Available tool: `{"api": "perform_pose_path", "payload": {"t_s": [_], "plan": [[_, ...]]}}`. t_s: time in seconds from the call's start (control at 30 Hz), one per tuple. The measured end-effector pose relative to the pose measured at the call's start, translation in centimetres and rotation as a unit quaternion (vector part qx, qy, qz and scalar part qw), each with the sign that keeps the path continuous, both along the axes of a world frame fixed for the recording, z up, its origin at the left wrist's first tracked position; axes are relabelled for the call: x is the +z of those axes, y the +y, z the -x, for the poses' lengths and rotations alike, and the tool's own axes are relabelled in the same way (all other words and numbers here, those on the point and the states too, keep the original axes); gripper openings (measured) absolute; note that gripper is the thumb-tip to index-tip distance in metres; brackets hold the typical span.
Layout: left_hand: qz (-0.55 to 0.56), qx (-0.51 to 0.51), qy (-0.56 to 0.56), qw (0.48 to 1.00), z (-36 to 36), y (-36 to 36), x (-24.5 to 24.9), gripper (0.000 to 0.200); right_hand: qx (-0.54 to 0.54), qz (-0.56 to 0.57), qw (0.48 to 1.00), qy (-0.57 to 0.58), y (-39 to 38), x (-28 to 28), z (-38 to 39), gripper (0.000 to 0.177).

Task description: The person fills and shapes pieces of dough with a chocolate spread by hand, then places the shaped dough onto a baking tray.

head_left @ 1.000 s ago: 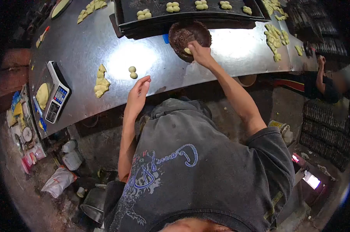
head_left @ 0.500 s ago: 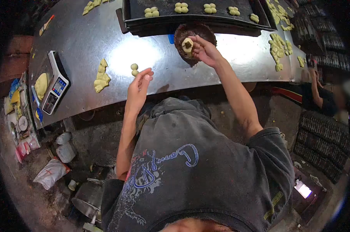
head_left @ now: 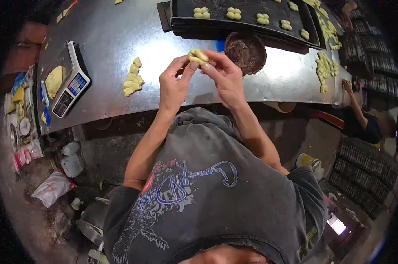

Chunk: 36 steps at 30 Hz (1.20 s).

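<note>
A piece of pale yellow dough [head_left: 198, 56] is pinched between my two hands, its edges folded up around a gap in the middle. My left hand [head_left: 176, 83] grips its left side with thumb and fingers. On the right side, my right hand [head_left: 226, 79] holds it the same way. Whether filling lies inside is hard to make out. Just right of my hands stands a round bowl of dark brown filling [head_left: 246, 52]. A lumpy strip of dough [head_left: 133, 79] lies on the metal table [head_left: 106, 57] to the left.
A black tray [head_left: 251, 24] with several dough clusters [head_left: 233, 13] stands at the back. At the left are a digital scale [head_left: 71, 90], a dough lump [head_left: 54, 82] and a brush [head_left: 67, 12]. More dough pieces [head_left: 325, 70] lie right, near another person's arm [head_left: 356, 103].
My right hand has come left from the bowl with the dough, and my left hand has risen to grip it too. The small dough balls by my left hand no longer show. The view has shifted.
</note>
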<state>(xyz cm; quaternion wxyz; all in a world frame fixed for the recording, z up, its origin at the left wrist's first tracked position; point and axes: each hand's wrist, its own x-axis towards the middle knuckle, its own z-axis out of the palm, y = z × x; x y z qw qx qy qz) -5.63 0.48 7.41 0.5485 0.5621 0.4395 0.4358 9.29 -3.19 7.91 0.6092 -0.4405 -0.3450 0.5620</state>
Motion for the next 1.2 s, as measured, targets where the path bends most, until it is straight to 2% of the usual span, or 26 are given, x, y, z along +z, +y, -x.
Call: {"api": "perform_pose_path", "payload": {"t_s": [0.07,0.1,0.2,0.23,0.33,0.37,0.47,0.5,0.57,0.67,0.73,0.77,0.8,0.83,0.9,0.97,1.03,1.1,1.13,1.2], "plan": [[0.008,-0.055,-0.019,0.998,0.7,0.7,0.4,0.027,0.013,0.025,0.982,-0.189,-0.2,0.7,-0.5,0.027],[0.0,-0.076,-0.037,0.996,0.9,0.7,0.8,0.028,0.026,0.027,0.988,-0.147,-0.1,1.1,-0.7,0.021],[-0.044,-0.129,-0.08,0.987,1.0,0.8,0.1,0.026,0.118,0.125,0.985,-0.025,-0.6,2.3,-2.9,0.018],[-0.062,-0.141,-0.091,0.984,1.1,0.9,-0.3,0.026,0.105,0.117,0.986,-0.049,-0.7,2.0,-3.5,0.02],[-0.147,-0.131,0.008,0.98,0.6,1.6,-0.7,0.021,0.013,0.045,0.992,-0.117,-0.9,1.9,-3.1,0.025],[-0.116,-0.126,0.01,0.985,0.2,1.6,-0.6,0.02,-0.015,0.004,0.993,-0.117,-1.1,2.1,-2.6,0.028],[-0.027,-0.104,0.009,0.994,-0.7,1.4,0.3,0.024,-0.041,-0.1,0.947,-0.302,-1.9,1.7,-2.1,0.025],[0.002,-0.094,0.002,0.996,-0.9,1.1,0.7,0.025,-0.072,-0.105,0.949,-0.289,-2.0,1.7,-1.7,0.019],[0.073,-0.072,-0.017,0.995,-1.5,0.5,0.8,0.031,-0.062,-0.119,0.939,-0.316,-2.4,1.8,-2.1,0.018],[0.11,-0.006,-0.118,0.987,-4.5,-0.7,1.4,0.033,-0.044,-0.161,0.921,-0.352,-2.7,2.9,-2.5,0.015],[0.168,-0.079,-0.078,0.979,-3.8,-0.2,1.2,0.041,-0.022,-0.184,0.916,-0.356,-3.0,3.8,-2.9,0.016],[0.184,-0.105,-0.059,0.976,-3.4,-0.2,1.3,0.042,-0.015,-0.189,0.923,-0.334,-3.1,4.1,-3.1,0.017],[0.198,-0.131,-0.041,0.971,-3.3,-0.3,1.6,0.044,0.013,-0.138,0.939,-0.314,-3.2,3.9,-3.6,0.018],[0.184,-0.112,-0.015,0.976,-3.4,-0.5,1.5,0.045,0.042,-0.086,0.951,-0.293,-3.3,3.5,-4.2,0.019],[0.109,-0.071,-0.062,0.99,-4.5,-1.8,1.8,0.043,0.088,0.053,0.964,-0.245,-3.0,3.8,-5.7,0.025],[0.066,-0.06,-0.102,0.991,-4.7,-2.6,1.8,0.037,0.077,0.037,0.983,-0.16,-1.8,2.3,-6.7,0.026],[-0.017,-0.061,-0.064,0.996,-4.6,-3.2,2.4,0.033,0.057,0.036,0.997,-0.032,-1.4,1.4,-6.6,0.027],[-0.091,-0.065,-0.014,0.994,-4.4,-3.6,2.5,0.033,0.09,0.037,0.994,0.044,-1.0,1.4,-6.5,0.026],[-0.089,-0.044,-0.009,0.995,-4.7,-3.9,2.5,0.033,0.111,0.039,0.99,0.082,-0.8,1.6,-6.3,0.026],[-0.081,0.003,0.004,0.997,-5.2,-4.7,2.8,0.033,0.057,0.016,0.998,-0.017,-0.7,1.2,-5.4,0.018]]}}
